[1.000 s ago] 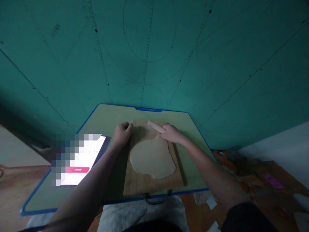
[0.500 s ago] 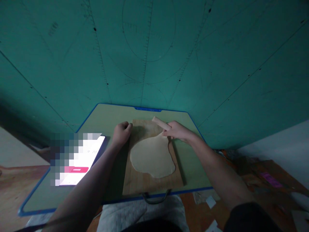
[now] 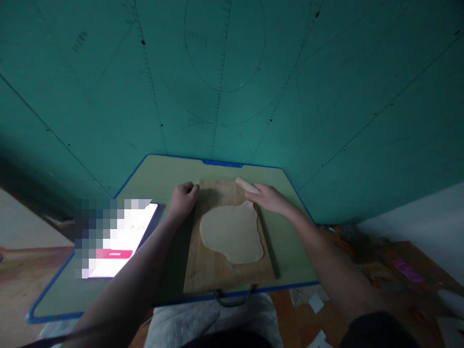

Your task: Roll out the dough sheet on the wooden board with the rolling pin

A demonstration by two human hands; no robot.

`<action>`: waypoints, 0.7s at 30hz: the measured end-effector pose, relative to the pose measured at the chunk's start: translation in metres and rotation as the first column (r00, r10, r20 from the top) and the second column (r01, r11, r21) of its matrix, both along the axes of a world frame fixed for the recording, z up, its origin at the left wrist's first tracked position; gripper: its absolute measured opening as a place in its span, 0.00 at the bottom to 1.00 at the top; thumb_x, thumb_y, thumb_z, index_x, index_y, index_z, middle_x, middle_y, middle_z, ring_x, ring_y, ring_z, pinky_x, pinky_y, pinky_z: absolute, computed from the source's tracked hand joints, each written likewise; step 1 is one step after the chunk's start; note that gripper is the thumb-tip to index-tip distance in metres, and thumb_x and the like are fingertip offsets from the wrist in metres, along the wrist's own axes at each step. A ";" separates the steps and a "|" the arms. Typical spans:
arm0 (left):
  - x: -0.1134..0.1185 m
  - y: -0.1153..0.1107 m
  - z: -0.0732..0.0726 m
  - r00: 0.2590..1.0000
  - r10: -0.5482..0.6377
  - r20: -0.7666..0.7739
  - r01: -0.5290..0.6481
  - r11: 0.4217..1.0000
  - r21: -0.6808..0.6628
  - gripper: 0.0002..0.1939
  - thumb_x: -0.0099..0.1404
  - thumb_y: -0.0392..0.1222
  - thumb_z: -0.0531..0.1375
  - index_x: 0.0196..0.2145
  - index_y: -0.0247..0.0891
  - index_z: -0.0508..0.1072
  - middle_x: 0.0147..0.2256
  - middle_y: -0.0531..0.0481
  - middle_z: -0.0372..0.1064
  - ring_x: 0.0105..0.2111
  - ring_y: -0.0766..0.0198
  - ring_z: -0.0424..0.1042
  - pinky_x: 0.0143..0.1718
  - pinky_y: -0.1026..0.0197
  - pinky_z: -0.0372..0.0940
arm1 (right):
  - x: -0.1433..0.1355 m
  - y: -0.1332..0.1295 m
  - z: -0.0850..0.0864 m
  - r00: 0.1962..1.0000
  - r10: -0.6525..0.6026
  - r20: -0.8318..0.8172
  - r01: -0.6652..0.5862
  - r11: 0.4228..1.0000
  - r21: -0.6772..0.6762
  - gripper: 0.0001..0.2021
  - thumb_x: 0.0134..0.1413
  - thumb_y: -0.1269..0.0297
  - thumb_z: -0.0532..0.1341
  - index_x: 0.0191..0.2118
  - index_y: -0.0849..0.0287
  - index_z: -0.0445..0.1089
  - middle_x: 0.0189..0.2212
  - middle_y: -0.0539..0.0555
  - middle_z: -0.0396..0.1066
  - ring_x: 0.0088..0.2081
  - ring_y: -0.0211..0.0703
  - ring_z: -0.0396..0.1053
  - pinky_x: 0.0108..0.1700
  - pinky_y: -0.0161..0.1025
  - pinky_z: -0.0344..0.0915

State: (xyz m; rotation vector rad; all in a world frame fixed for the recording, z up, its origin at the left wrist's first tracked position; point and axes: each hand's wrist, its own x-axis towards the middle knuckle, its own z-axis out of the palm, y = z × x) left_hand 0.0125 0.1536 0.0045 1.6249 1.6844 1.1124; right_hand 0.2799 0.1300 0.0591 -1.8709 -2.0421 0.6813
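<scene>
Gotta treat the dough sheet [image 3: 232, 232], just nearside of a right grip [image 3: 267, 197] wrapped round the rolling pin [image 3: 247, 184] and a left grip [image 3: 182, 199] curled (can't tell if pinching anything), as probably soft and tearable, so scoop under the edge farthest from both.

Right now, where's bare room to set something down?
Pale-green tabletop: far-left corner, beyond the glowing white-screened device and left hand; near-right patch between rectangular wooden board and right forearm. Board: near strip below the flat, pale dough sheet. Crowded: board's far-right corner, right hand there holding a pale wooden rod.
</scene>
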 end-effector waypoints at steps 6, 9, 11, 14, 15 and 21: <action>0.000 0.000 0.000 1.000 0.006 0.001 -0.006 1.000 0.003 0.16 0.59 0.44 0.54 0.15 0.42 0.57 0.16 0.57 0.49 0.21 0.65 0.55 0.25 0.61 0.47 | -0.030 -0.009 -0.005 0.991 0.133 -0.021 -0.132 0.990 0.044 0.10 0.62 0.58 0.62 0.32 0.57 0.66 0.28 0.48 0.68 0.29 0.36 0.64 0.27 0.33 0.51; 0.000 0.000 0.000 1.000 0.004 0.008 -0.004 1.000 0.000 0.16 0.59 0.44 0.54 0.16 0.42 0.57 0.16 0.57 0.49 0.21 0.65 0.55 0.25 0.61 0.47 | -0.036 -0.004 -0.010 0.977 0.098 -0.191 -0.127 0.981 -0.146 0.09 0.64 0.57 0.60 0.35 0.56 0.65 0.23 0.44 0.62 0.23 0.34 0.60 0.23 0.31 0.51; 0.000 -0.001 0.000 1.000 0.003 0.015 -0.003 1.000 -0.001 0.16 0.59 0.44 0.54 0.15 0.42 0.57 0.15 0.58 0.48 0.21 0.65 0.54 0.25 0.61 0.46 | -0.034 0.004 -0.011 0.961 -0.007 -0.278 -0.065 0.966 -0.250 0.07 0.67 0.58 0.57 0.39 0.56 0.65 0.21 0.43 0.60 0.20 0.33 0.58 0.21 0.31 0.52; 0.000 0.000 0.001 1.000 0.002 0.029 -0.002 1.000 -0.003 0.17 0.59 0.44 0.54 0.15 0.42 0.56 0.15 0.58 0.47 0.21 0.66 0.53 0.25 0.61 0.46 | -0.027 0.018 -0.010 0.954 -0.134 -0.268 0.061 0.962 -0.265 0.06 0.68 0.62 0.55 0.39 0.56 0.65 0.20 0.43 0.60 0.18 0.33 0.58 0.19 0.31 0.53; 0.000 0.000 0.001 0.999 0.002 0.034 -0.001 1.000 -0.004 0.17 0.58 0.44 0.54 0.15 0.42 0.57 0.15 0.58 0.47 0.20 0.66 0.53 0.25 0.61 0.45 | -0.025 0.022 -0.009 0.957 -0.153 -0.248 0.089 0.964 -0.252 0.06 0.67 0.62 0.55 0.38 0.56 0.65 0.19 0.43 0.60 0.17 0.33 0.58 0.18 0.31 0.52; 0.002 0.001 -0.002 0.997 0.009 0.075 -0.009 1.000 -0.003 0.16 0.57 0.44 0.55 0.15 0.41 0.57 0.15 0.58 0.47 0.20 0.66 0.52 0.25 0.60 0.44 | -0.036 0.007 -0.005 0.979 -0.043 -0.199 0.025 0.995 -0.092 0.08 0.66 0.59 0.57 0.36 0.56 0.66 0.23 0.46 0.64 0.21 0.35 0.61 0.22 0.33 0.53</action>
